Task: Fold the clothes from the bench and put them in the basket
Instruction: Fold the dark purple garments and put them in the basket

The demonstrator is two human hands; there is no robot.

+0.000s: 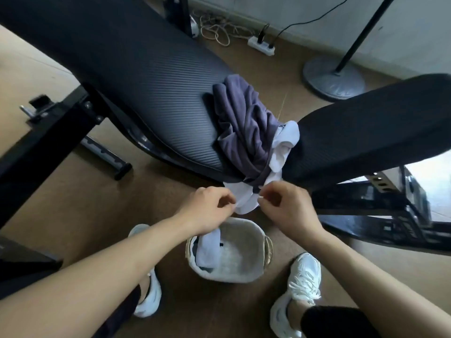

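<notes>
Brown flooring runs under a padded black surface (146, 81) with a ribbed cover, and a second black pad (366, 132) angles away to our right on a dark metal frame. Against the far wall we see a white power strip (261, 46) with plugs in it, a tangle of pale cords (217, 30) and the round grey base of a stand (334, 78).

Where the two pads meet, a purple garment (246, 123) lies crumpled, draped over the near edge of the surface. A white garment (285, 140) is bunched beneath and beside it, and one end hangs down off the edge toward us.

Our left hand (207, 208) pinches that hanging white cloth on its left side, fingers curled in on the fabric. Our right hand (285, 206) pinches the same cloth on its right side, thumb and fingertips closed on the edge. The two hands are near each other, with the cloth between them.

Below the hands a pale woven basket (258, 230) sits on the floor between our white shoes, the left shoe (148, 301) and the right shoe (300, 281). A folded pale garment (207, 250) rests inside along the basket's left wall, with something darker tucked beside it that we cannot make out.
</notes>
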